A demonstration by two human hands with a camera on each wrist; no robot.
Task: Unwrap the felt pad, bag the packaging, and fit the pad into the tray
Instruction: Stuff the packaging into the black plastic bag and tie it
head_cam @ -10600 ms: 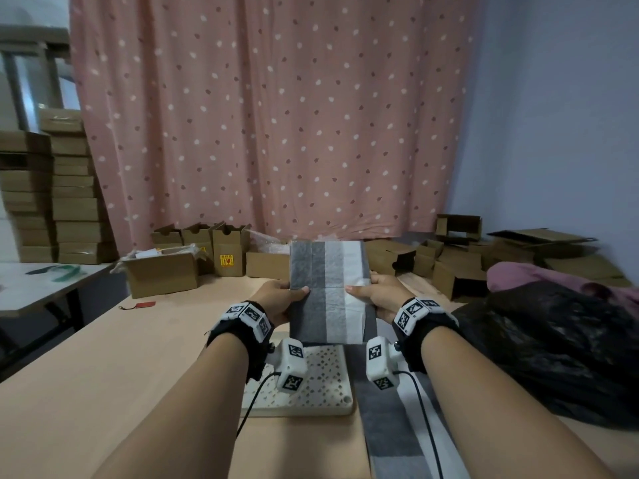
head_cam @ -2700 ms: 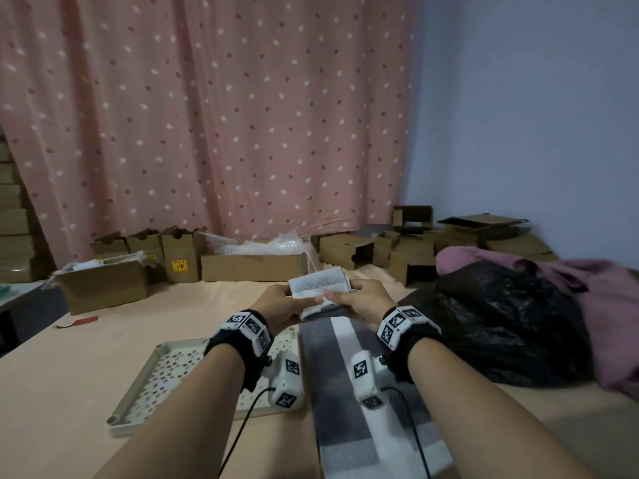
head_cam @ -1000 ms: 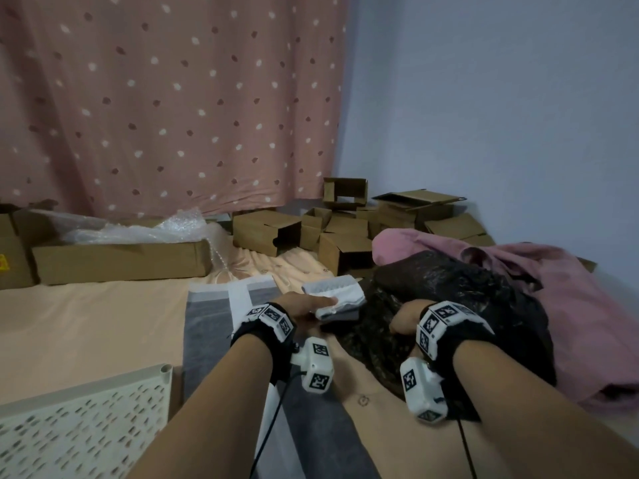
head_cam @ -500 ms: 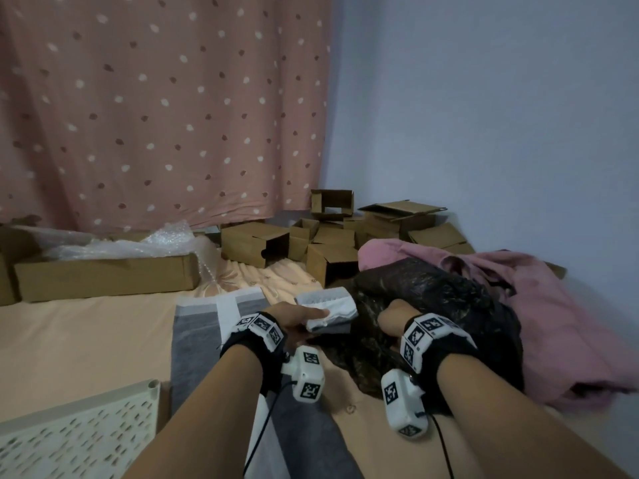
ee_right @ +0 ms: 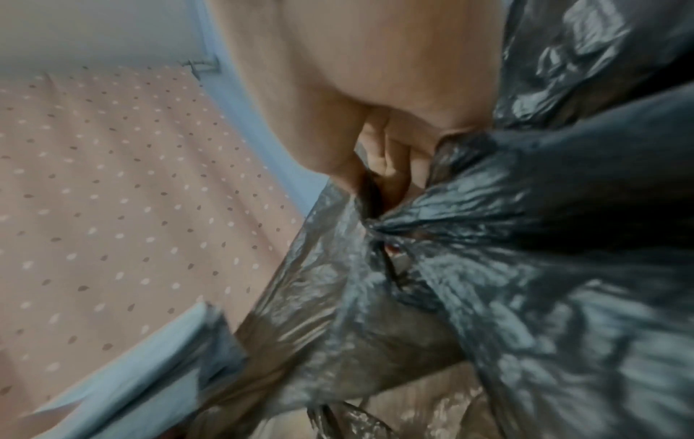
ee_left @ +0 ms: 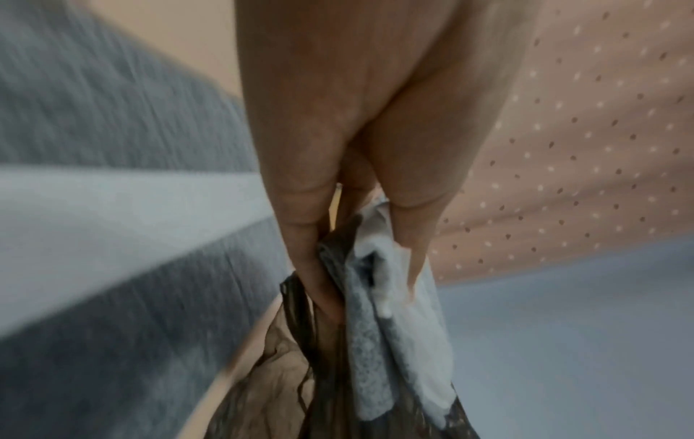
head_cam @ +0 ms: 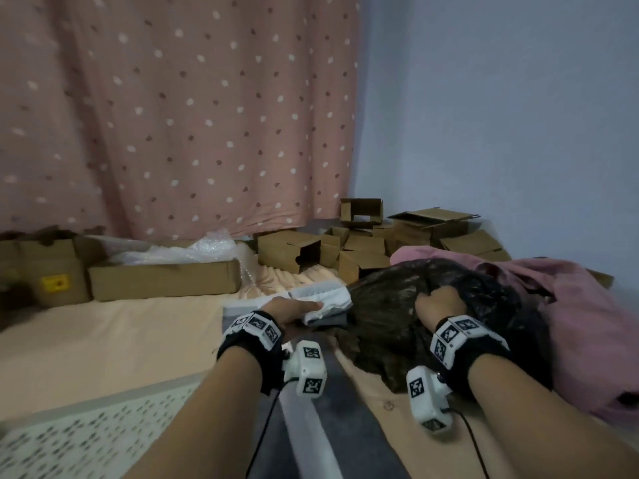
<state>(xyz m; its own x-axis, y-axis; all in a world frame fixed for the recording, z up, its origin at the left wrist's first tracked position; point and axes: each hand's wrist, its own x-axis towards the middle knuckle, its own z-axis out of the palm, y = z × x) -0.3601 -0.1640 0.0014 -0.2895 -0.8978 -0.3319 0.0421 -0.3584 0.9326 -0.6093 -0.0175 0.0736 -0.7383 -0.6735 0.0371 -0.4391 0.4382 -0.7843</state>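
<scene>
My left hand [head_cam: 294, 311] pinches the folded white packaging [head_cam: 325, 298] together with an edge of the black plastic bag [head_cam: 390, 305]; the left wrist view shows the packaging [ee_left: 398, 312] between thumb and fingers beside the bag's edge [ee_left: 296, 350]. My right hand [head_cam: 439, 302] grips a bunched fold of the bag [ee_right: 525, 237] and holds it up. The grey-and-white striped felt pad [head_cam: 311, 409] lies flat on the table under my left forearm. The white perforated tray [head_cam: 86, 433] sits at the lower left.
A pink cloth [head_cam: 587, 323] lies behind the bag on the right. Open cardboard boxes [head_cam: 363, 247] crowd the far edge, with a long box [head_cam: 162, 278] holding bubble wrap at back left. A dotted pink curtain hangs behind.
My left hand has carried the packaging rightwards to the bag's edge. My right hand has lifted a gathered fold of the bag.
</scene>
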